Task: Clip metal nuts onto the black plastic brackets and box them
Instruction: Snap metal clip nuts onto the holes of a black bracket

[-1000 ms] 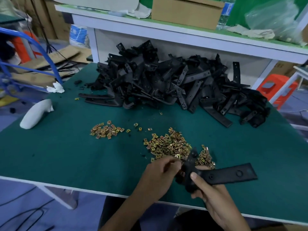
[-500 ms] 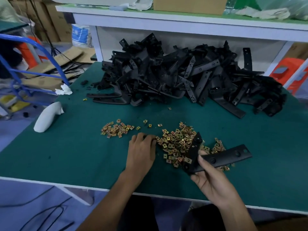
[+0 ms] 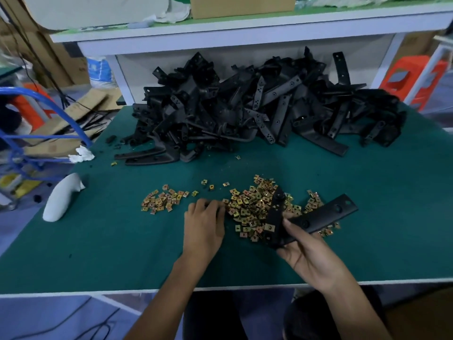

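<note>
Green bench: left hand had quit the bracket for more nuts, grasp unclear; right hand gripped the bracket.

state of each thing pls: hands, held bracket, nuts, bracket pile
left hand: fingers curled at the big nut heap's edge; any nut held is hidden
right hand: grips the held bracket
held bracket: lifted over the big nut heap, one nut looks clipped on
big nut heap: loose on the mat
small nut heap: loose, left of the hands
bracket pile: heaped at the mat's back
</note>
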